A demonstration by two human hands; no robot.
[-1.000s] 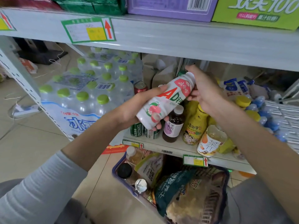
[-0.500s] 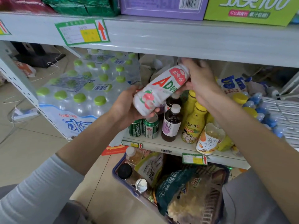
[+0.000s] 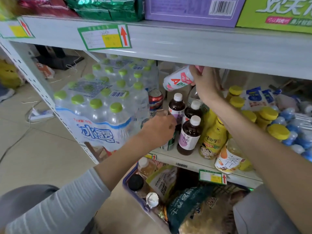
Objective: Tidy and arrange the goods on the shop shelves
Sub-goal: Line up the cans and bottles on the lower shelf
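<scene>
Since a second ago the left hand (image 3: 159,130) has let go of the white AD bottle (image 3: 179,78) and dropped down to the green cans (image 3: 168,142) at the front of the lower shelf (image 3: 190,159), so now only the right hand (image 3: 206,81) has the bottle. That bottle sits just above the middle of the frame, tipped on its side with its base pointing left, right under the lip of the upper shelf (image 3: 202,43), and the right hand is wrapped around its cap end. Left hand is curled around one of the cans, fingers mostly hidden behind the knuckles, so it looks like a grip but I can't fully see it. Just right of that hand are three dark juice bottles (image 3: 189,135) with white caps, standing upright, then yellow bottles (image 3: 214,137) with yellow caps further right. A red can (image 3: 155,101) stands behind the left hand, beside the shrink-wrapped pack of water bottles (image 3: 99,105) with green caps filling the centre left. Bottom centre there's a basket (image 3: 135,193) full of packets and drinks. Along the top edge sit a purple box (image 3: 190,9) and a green box (image 3: 278,14).
</scene>
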